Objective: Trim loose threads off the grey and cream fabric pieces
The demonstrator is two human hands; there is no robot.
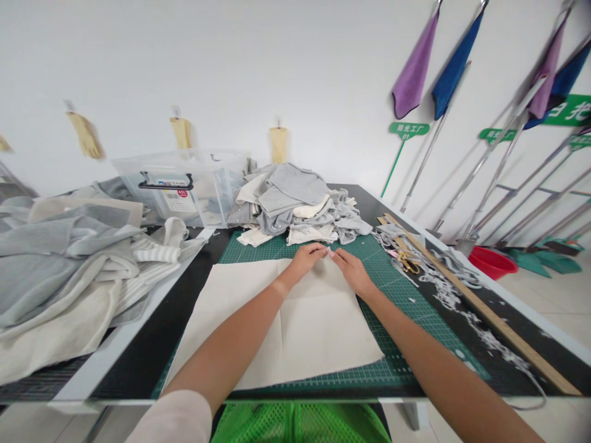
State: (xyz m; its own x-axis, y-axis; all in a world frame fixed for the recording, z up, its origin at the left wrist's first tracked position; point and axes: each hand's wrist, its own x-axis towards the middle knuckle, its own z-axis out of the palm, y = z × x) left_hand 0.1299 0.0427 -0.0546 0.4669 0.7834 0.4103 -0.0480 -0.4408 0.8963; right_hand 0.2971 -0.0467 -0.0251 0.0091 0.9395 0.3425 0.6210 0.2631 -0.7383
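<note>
A cream piece of fabric (pixel 318 326) lies spread over the green cutting mat (pixel 392 277), with faint fold lines across it. At its far right corner, my left hand (pixel 307 257) pinches the fabric edge between thumb and fingers. Close beside it, my right hand (pixel 351 271) also has its fingers closed on that corner. The two sets of fingertips nearly meet, and a small whitish bit shows between them. Scissors with gold handles (pixel 407 263) lie on the mat's right side, a short way from my right hand.
Grey and cream cloth pieces (pixel 290 197) are heaped behind the mat, beside a clear plastic box (pixel 180 197). More fabric (pixel 64 264) covers the left side. A long wooden ruler (pixel 484 307) and fabric scraps (pixel 443 289) lie on the right. A red basin (pixel 493 263) stands beyond the table.
</note>
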